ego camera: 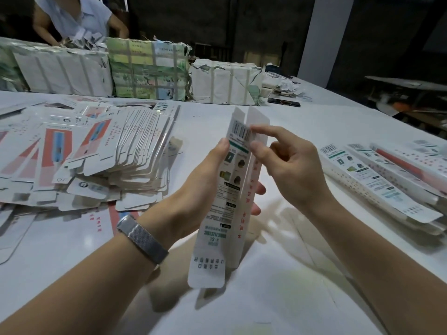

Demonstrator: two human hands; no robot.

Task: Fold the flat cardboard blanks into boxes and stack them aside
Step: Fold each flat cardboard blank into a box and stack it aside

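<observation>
A long, narrow white cardboard blank (223, 221) with a barcode, green print and red characters stands nearly upright above the white table (302, 274). My left hand (205, 180) grips its middle, thumb on the printed face and fingers behind. My right hand (285, 165) touches the blank's upper right panel near the barcode with index finger and thumb. A big heap of flat blanks (101, 160) lies to the left. Folded boxes (387, 180) lie stacked at the right.
Wrapped, strapped paper bundles (147, 71) line the table's far edge, with torn paper scraps (283, 87) beside them. Another person in a light shirt (72, 18) works behind the bundles at the far left. A dark edge of the table runs along the right.
</observation>
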